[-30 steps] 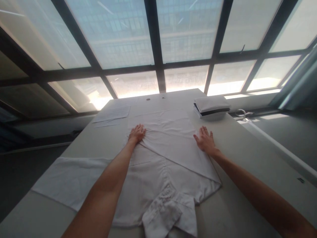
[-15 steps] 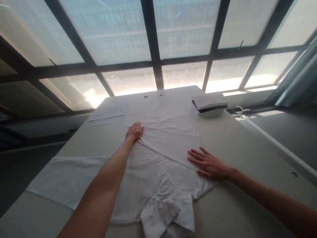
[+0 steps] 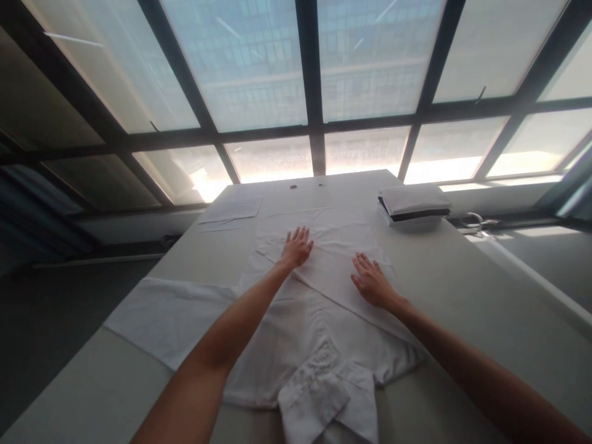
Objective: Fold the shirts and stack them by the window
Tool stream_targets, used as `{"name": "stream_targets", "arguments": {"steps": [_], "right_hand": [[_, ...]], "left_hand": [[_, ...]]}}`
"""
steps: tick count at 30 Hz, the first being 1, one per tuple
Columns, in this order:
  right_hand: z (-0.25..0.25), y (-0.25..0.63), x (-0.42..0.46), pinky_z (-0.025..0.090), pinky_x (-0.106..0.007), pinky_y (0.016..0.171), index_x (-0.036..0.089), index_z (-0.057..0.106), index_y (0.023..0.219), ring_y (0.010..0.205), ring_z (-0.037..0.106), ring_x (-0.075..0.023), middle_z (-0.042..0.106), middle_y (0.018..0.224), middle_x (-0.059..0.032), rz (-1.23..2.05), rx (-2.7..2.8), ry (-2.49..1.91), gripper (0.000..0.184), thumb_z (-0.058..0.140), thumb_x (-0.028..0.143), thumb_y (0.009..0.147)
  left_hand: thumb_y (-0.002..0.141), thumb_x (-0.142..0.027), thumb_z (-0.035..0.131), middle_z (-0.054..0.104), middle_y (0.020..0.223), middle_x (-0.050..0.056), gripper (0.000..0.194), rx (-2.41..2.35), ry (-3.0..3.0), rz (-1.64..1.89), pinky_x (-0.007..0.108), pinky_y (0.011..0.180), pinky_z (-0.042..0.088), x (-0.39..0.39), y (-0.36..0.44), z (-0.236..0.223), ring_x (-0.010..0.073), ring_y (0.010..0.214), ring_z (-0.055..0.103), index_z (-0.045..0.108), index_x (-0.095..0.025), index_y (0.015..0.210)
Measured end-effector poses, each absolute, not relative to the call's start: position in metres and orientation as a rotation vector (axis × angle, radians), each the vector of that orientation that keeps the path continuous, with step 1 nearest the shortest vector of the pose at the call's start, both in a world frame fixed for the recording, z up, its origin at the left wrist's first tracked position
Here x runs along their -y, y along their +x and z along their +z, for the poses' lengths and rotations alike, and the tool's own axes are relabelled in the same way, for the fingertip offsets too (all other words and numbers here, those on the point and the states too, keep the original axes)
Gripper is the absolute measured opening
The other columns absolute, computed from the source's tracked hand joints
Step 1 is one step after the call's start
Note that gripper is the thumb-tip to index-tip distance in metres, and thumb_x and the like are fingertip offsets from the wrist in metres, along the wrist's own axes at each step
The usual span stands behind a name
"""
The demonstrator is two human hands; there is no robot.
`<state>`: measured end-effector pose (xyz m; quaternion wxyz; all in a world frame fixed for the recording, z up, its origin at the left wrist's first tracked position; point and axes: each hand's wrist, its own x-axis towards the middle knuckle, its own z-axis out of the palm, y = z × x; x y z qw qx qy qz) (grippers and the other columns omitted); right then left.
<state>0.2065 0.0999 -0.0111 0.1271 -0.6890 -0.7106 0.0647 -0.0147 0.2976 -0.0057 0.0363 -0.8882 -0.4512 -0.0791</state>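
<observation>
Garment: we see a white shirt (image 3: pixel 300 320) spread flat on the pale table (image 3: pixel 462 296), collar at the near edge, hem towards the far edge.
Fold: its right sleeve lies folded diagonally across the body; the left sleeve stretches out flat towards the table's left edge.
Contact: our left hand (image 3: pixel 296 246) and right hand (image 3: pixel 371 283) press flat on the folded sleeve, fingers spread.
</observation>
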Motion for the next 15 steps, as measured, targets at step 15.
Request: {"name": "stream_targets", "arguments": {"steps": [15], "right_hand": [[-0.041, 0.202, -0.113, 0.014, -0.049, 0.122, 0.006, 0.033, 0.155, 0.151, 0.019, -0.0249, 0.027, 0.162, -0.0161, 0.057, 2.107, -2.038, 0.063, 0.030, 0.036, 0.099]], "left_hand": [[0.102, -0.056, 0.024, 0.021, 0.166, 0.002, 0.060, 1.291, -2.926, -0.139, 0.055, 0.122, 0.011, -0.278, -0.022, -0.029, 0.0282, 0.154, 0.011, 0.027, -0.033, 0.158]]}}
